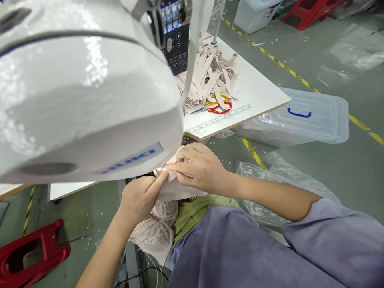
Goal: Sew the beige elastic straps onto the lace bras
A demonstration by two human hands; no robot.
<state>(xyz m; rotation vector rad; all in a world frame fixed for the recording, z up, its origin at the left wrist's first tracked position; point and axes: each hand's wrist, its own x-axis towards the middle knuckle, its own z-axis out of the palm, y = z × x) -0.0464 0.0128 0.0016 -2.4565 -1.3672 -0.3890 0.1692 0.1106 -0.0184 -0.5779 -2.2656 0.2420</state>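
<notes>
The right hand (202,168) partly covers the pale fabric (178,191); the left edge crops the sewing machine (99,100).

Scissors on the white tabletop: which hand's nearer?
Right. The right hand is below the scissors in the picture; the left hand is lower and farther left.

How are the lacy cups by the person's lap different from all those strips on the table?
The lacy cups are rounded, while the strips are long and narrow. The cups have a lace pattern; the strips look plain. The cups are beside the green cloth, while the strips lie in a messy heap on the white table. Both are pale.
</notes>
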